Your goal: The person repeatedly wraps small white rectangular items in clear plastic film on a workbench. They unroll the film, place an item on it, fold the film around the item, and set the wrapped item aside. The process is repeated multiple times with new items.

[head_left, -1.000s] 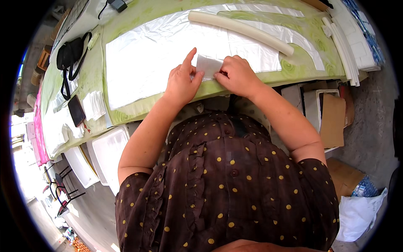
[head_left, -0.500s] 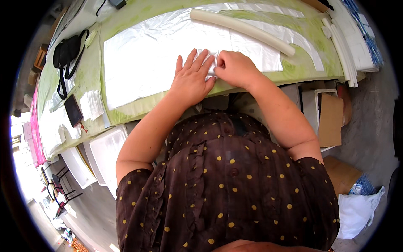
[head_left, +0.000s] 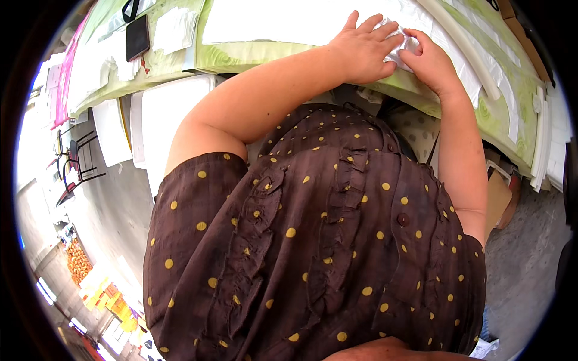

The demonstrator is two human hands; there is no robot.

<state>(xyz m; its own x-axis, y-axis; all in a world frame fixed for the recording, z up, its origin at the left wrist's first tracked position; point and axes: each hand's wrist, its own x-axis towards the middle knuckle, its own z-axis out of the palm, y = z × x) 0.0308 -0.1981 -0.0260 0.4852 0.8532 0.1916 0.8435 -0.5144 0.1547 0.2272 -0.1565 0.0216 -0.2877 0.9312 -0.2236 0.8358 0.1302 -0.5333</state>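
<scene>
My left hand [head_left: 366, 49] lies flat with its fingers spread over a small piece of crinkled, shiny clear plastic film [head_left: 399, 53] near the table's front edge. From the other side my right hand [head_left: 435, 65] grips the film's edge, with curved thumb and forefinger. Its other fingers are partly hidden. Beneath both hands a large white plastic sheet [head_left: 271, 23] is spread on the green patterned table cover [head_left: 253, 57]. A long cream-coloured roll or tube [head_left: 463, 45] lies across the sheet, to the right of my right hand.
At the left of the table are a dark phone [head_left: 137, 38] and a stack of white sheets [head_left: 174, 30]. White bins [head_left: 174, 108] stand under the front edge. Long white strips [head_left: 540, 141] hang at the right end, and a cardboard piece [head_left: 497, 195] is below. A chair [head_left: 78, 159] stands left.
The view has swung, so hands and table appear higher and farther right. My right thumb and forefinger are less tightly curled than before. My left hand stays flat on the film.
</scene>
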